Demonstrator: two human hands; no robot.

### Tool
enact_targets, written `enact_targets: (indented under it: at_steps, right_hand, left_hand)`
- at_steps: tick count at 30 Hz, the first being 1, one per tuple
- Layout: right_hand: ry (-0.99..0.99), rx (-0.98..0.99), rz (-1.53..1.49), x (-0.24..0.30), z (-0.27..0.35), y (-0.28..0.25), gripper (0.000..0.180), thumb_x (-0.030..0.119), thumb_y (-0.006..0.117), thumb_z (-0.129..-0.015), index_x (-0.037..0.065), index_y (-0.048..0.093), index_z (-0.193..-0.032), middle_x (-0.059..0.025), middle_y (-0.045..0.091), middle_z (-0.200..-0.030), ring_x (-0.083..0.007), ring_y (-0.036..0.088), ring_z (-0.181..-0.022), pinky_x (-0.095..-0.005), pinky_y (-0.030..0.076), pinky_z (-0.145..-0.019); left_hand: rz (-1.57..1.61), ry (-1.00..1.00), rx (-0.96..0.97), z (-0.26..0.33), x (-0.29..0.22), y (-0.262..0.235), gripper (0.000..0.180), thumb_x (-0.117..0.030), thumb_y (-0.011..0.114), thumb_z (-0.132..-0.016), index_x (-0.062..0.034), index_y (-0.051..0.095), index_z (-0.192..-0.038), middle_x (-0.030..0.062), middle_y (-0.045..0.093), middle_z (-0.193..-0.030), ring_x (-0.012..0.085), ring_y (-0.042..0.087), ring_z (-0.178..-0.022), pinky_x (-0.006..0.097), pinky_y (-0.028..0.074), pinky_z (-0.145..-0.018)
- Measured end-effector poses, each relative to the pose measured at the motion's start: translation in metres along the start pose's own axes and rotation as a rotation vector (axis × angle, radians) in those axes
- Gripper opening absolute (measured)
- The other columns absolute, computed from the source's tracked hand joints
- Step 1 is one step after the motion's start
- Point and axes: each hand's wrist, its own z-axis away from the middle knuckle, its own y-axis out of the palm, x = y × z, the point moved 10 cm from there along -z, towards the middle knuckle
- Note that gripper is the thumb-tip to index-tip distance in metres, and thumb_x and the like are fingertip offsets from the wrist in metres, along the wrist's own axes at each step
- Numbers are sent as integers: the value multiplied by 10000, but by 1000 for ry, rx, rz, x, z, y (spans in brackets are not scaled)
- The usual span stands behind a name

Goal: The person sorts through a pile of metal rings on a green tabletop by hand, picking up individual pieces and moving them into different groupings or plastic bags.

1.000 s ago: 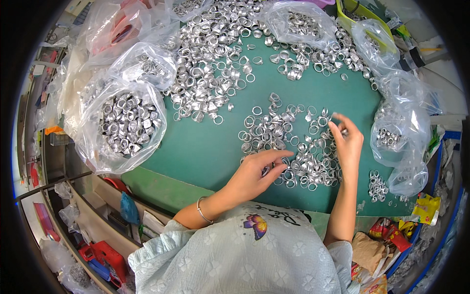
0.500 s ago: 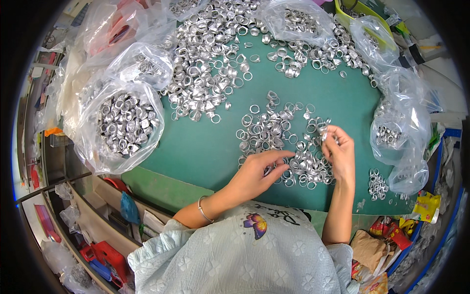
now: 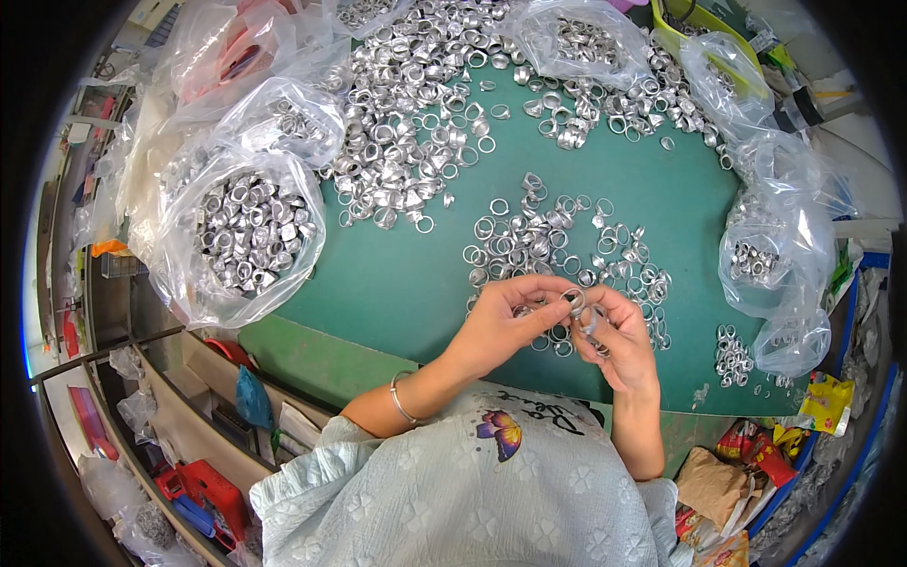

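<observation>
My left hand [image 3: 510,321] and my right hand [image 3: 619,345] meet over the near edge of a loose pile of silver-coloured rings [image 3: 524,236]. Between the left thumb and forefinger a ring [image 3: 573,300] is pinched, its hoop facing up. More metal shows inside the curl of the left fingers. My right hand is closed around a few rings [image 3: 593,323], partly hidden by its fingers, and its fingertips almost touch the left ones. Several rings lie on the green tabletop just beyond and beside both hands.
A far bigger heap of rings [image 3: 402,142] covers the back left of the table. Clear plastic bags of rings stand at the left [image 3: 255,236], the back [image 3: 586,42] and the right [image 3: 756,260]. A small ring cluster [image 3: 732,354] lies front right. Open drawers [image 3: 203,397] are below left.
My right hand has come left and nearer from the pile's right side, bringing rings to my left hand. My left hand has shifted slightly, and a ring now shows at its fingertips.
</observation>
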Motion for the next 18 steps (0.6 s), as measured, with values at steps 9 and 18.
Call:
enact_targets:
  at_steps: [9, 18]
  right_hand:
    - [26, -48, -86, -2, 5, 3, 82, 87, 508, -857, 16, 538, -884, -42, 521, -684, -57, 406, -451, -173, 252, -365]
    - [35, 30, -268, -8, 8, 11, 110, 123, 534, -853, 23, 524, -897, -55, 511, -691, -80, 424, -474, -179, 264, -363]
  left_hand:
    - [515, -228, 129, 4, 24, 8, 203, -78, 470, -877, 12, 558, -1036, 42, 540, -716, -7, 297, -447, 148, 191, -379]
    - [577, -240, 152, 6, 26, 11, 214, -78, 479, -875, -8, 526, -1072, 65, 532, -723, -7, 284, -436, 146, 193, -380]
